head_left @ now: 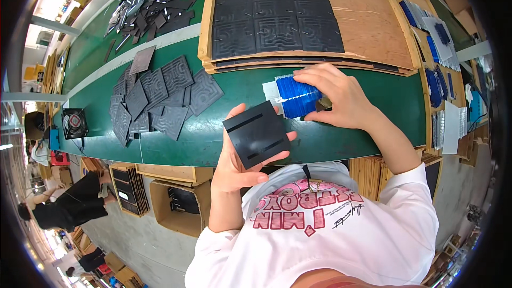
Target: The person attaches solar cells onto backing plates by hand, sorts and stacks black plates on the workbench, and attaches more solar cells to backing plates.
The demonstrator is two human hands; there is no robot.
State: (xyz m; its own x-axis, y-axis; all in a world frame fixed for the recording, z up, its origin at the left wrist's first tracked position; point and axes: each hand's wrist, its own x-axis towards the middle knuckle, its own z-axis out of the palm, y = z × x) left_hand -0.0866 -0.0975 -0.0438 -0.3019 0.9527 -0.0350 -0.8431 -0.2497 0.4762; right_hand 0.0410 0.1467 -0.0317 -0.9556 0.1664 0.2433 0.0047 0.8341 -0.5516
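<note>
My left hand (229, 168) supports a black square panel (258, 134) from beneath, fingertips showing past its right edge. Two darker strips run across the panel's upward face, near opposite edges. Just right of it, my right hand (338, 96) is closed round a small stack of blue-striped sheets (296, 96). Its fingers bend over the far edge and its thumb rests at the near right corner. A white sheet (272, 94) sticks out from the stack's left side. The hidden undersides of both held things cannot be seen.
Patterned dark square panels (155, 88) lie heaped on the green table (186, 146) at left. Behind them is a pile of dark strips (154, 2). A wooden tray (368, 26) holds rows of black panels. More blue-striped sheets (436, 88) sit at right; a small fan (74, 123) stands far left.
</note>
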